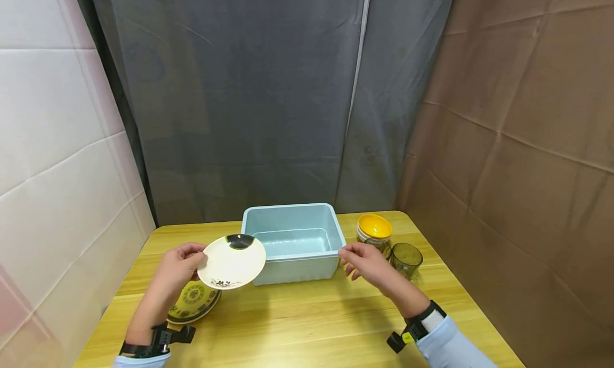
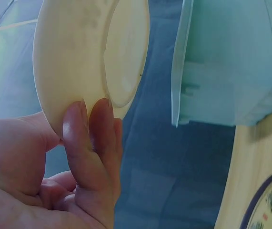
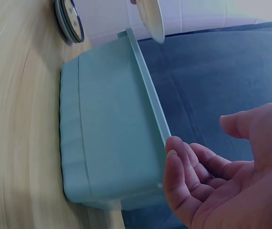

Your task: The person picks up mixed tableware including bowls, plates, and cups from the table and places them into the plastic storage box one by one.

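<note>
A cream plate (image 1: 231, 264) with a dark patch and a small floral print is pinched at its left edge by my left hand (image 1: 179, 266). The left wrist view shows fingers (image 2: 100, 133) against the plate's underside. The plate is raised and tilted, overlapping the near left corner of a light blue plastic bin (image 1: 299, 269) in the head view. My right hand (image 1: 366, 264) is by the bin's near right corner, holding nothing. Its fingertips (image 3: 174, 164) are right at the rim, bent loosely, with the thumb apart.
Below my left hand lies a stack of patterned plates (image 1: 194, 301), partly hidden. Right of the bin stand stacked bowls (image 1: 375, 226), the top one yellow inside, and dark tinted glasses (image 1: 406, 257), one partly behind my right hand. A grey curtain (image 1: 240, 101) hangs behind the wooden table (image 1: 297, 325).
</note>
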`<state>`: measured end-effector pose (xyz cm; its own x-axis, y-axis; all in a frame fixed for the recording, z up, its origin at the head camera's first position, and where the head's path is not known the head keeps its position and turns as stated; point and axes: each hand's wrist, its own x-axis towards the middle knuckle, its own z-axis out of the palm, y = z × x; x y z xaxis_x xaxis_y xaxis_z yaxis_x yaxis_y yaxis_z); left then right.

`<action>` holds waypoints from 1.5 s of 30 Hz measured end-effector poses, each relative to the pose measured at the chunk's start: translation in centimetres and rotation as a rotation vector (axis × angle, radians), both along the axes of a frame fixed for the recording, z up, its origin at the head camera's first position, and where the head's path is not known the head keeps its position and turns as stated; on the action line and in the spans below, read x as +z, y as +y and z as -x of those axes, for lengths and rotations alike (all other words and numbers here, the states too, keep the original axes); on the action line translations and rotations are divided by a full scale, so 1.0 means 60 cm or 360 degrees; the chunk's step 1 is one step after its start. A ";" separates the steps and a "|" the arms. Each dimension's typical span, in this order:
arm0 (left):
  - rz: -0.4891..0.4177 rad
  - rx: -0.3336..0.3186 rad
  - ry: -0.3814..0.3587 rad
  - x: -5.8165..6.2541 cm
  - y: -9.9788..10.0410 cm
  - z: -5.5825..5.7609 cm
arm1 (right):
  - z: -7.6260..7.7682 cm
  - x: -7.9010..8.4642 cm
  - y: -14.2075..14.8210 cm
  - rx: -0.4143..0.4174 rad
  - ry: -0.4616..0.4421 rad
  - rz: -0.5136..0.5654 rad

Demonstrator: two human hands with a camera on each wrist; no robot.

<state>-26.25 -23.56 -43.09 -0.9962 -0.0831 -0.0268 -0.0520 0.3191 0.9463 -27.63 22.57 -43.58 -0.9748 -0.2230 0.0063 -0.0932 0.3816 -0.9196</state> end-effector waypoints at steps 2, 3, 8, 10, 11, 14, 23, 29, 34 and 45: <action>-0.0005 -0.0019 0.0011 0.002 0.012 0.003 | 0.001 0.004 -0.006 0.0028 -0.0002 0.0007; -0.0005 -0.0026 0.0015 0.003 0.018 0.004 | 0.001 0.006 -0.009 0.0041 -0.0003 0.0012; -0.0028 -0.0070 0.0033 0.009 0.051 0.009 | 0.002 0.016 -0.023 0.0100 -0.0024 0.0063; -0.0045 -0.0087 0.0035 0.011 0.063 0.011 | 0.003 0.019 -0.029 0.0119 -0.0036 0.0092; -0.0054 -0.0092 0.0036 0.012 0.069 0.012 | 0.004 0.020 -0.032 0.0127 -0.0043 0.0106; -0.0084 -0.0109 0.0040 0.015 0.086 0.015 | 0.006 0.021 -0.040 0.0149 -0.0058 0.0135; -0.0173 -0.0151 0.0068 0.013 0.134 0.028 | 0.012 0.015 -0.062 0.0192 -0.0151 0.0285; -0.0208 -0.0220 0.0111 0.011 0.162 0.031 | 0.013 0.011 -0.072 0.0212 -0.0200 0.0379; -0.0238 -0.0235 0.0139 0.004 0.178 0.036 | 0.012 0.009 -0.072 0.0237 -0.0197 0.0417; -0.0337 -0.0224 0.0096 -0.002 0.206 0.040 | 0.014 0.005 -0.068 0.0239 -0.0202 0.0480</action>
